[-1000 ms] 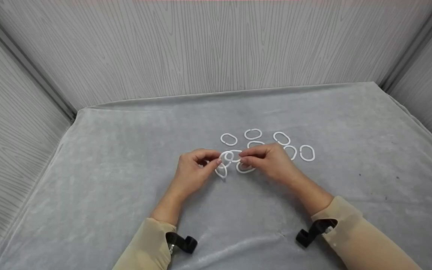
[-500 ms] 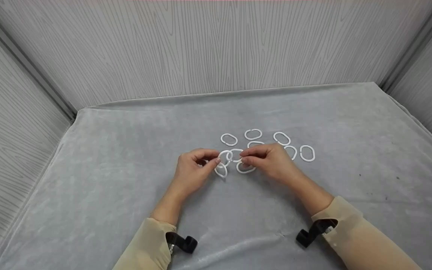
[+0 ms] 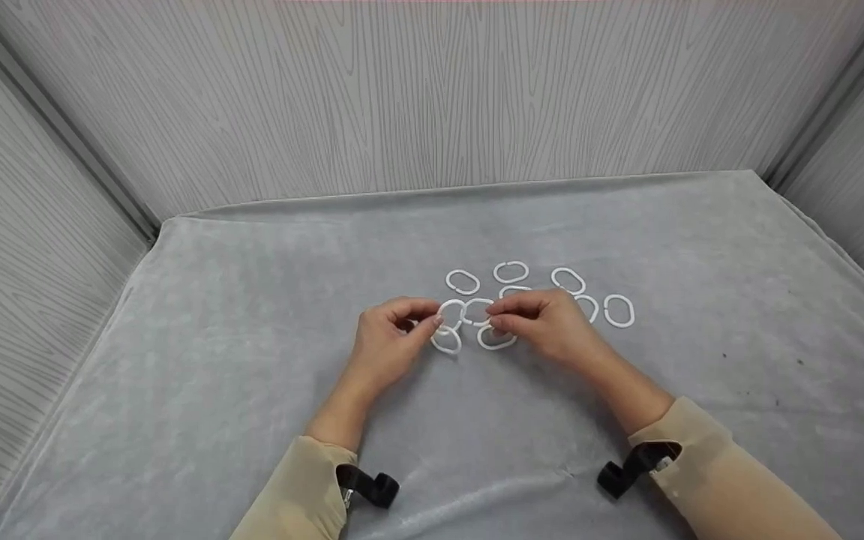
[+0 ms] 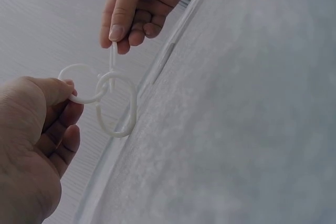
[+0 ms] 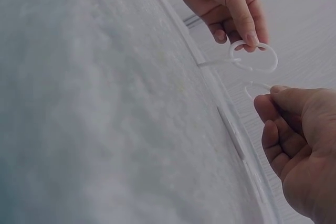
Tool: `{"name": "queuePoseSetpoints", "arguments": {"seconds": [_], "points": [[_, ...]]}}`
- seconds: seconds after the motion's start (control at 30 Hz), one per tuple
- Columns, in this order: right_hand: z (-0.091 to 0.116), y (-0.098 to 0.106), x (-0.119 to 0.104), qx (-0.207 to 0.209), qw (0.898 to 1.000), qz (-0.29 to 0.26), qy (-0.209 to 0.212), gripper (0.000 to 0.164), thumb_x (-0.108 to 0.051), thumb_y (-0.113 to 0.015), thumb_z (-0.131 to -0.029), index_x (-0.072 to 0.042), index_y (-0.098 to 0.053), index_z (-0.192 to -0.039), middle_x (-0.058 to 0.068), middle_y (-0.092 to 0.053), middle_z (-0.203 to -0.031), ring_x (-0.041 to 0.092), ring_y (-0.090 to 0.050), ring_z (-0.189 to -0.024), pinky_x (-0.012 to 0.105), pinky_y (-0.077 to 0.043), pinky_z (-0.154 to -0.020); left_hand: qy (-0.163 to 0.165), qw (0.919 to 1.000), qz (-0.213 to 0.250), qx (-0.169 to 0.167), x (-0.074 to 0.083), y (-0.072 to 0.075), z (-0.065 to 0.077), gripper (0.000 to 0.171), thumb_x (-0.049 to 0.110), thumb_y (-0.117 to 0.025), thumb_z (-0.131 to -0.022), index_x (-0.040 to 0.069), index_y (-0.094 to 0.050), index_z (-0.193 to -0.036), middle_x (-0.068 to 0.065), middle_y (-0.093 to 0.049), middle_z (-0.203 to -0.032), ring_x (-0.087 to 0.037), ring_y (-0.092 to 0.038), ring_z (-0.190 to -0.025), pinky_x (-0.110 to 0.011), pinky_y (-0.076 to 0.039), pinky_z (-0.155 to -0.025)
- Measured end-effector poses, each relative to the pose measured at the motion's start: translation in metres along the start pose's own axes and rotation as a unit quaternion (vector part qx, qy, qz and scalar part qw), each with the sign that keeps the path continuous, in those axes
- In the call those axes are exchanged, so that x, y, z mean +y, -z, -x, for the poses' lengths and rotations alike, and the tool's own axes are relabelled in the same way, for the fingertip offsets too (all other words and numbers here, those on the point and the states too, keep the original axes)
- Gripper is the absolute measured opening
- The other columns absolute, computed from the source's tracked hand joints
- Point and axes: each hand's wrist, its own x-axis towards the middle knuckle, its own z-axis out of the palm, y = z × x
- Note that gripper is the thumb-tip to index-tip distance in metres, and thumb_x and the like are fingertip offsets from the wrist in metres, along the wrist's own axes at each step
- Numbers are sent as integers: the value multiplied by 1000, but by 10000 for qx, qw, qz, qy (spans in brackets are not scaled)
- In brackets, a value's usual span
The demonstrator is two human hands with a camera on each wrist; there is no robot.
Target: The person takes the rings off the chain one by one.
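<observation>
My left hand (image 3: 394,337) pinches a white oval C-shaped plastic ring (image 5: 276,61) between thumb and fingertips. A second white ring (image 4: 134,103) hangs from that one, looped through it. Facing it, my right hand (image 3: 552,322) pinches another white ring (image 5: 247,92) by its end, with a small gap visible in its outline. The right wrist view shows this ring apart from the left hand's ring; in the head view their edges come close together. Both hands are just above the cloth, and the right fingers partly cover their ring.
Several loose white rings lie on the grey cloth (image 3: 252,360) beyond and right of the hands, among them one ring (image 3: 516,262) at the back and one (image 3: 633,311) far right. Another ring (image 3: 496,348) lies below the right fingertips. A wood-patterned wall (image 3: 432,90) stands behind.
The right hand's ring has shifted slightly right; it overlapped the left hand's ring earlier and now overlaps it less. The hanging ring has swung a little. The head view has moved slightly.
</observation>
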Motion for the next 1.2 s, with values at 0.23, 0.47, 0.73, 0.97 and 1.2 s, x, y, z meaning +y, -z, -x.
{"name": "queuePoseSetpoints", "arguments": {"seconds": [0.23,0.47,0.73,0.97,1.2], "points": [[2,2,3,108,9999,-28,-61,16,-2,-80,-93,6,-80,-107,11,-79,-93,10,-73,-81,21,-57,-75,-15,10000,-92,7,-1,-2,0,13,5,-80,-93,0,-82,-105,-1,-78,-93,-15,-69,-83,-27,-54,-75],[0,0,5,152,9998,-11,-143,17,-1,-78,-93,7,-79,-108,11,-79,-96,8,-72,-81,20,-56,-76,-3,10000,-58,70,-1,0,1,13,4,-80,-93,-1,-81,-105,-2,-78,-93,-16,-69,-83,-25,-53,-75],[-9,1,4,118,9995,-15,-281,16,-6,-79,-94,6,-79,-105,10,-77,-87,7,-69,-77,19,-53,-71,55,9999,-23,107,-1,0,1,11,4,-80,-93,1,-82,-104,-2,-78,-93,-16,-69,-83,-26,-54,-75],[-25,0,3,-142,9987,248,-426,14,-4,-77,-94,4,-79,-106,9,-74,-83,8,-65,-72,19,-50,-65,60,9999,51,130,1,1,0,11,3,-81,-93,4,-83,-103,-2,-78,-93,-16,-69,-82,-26,-54,-75],[-36,-2,3,-410,9971,267,-585,16,-4,-77,-95,6,-78,-107,12,-74,-82,10,-65,-69,20,-52,-63,18,9998,47,179,1,2,-1,12,0,-80,-92,-1,-81,-104,-3,-78,-92,-17,-69,-82,-25,-53,-74]]}}
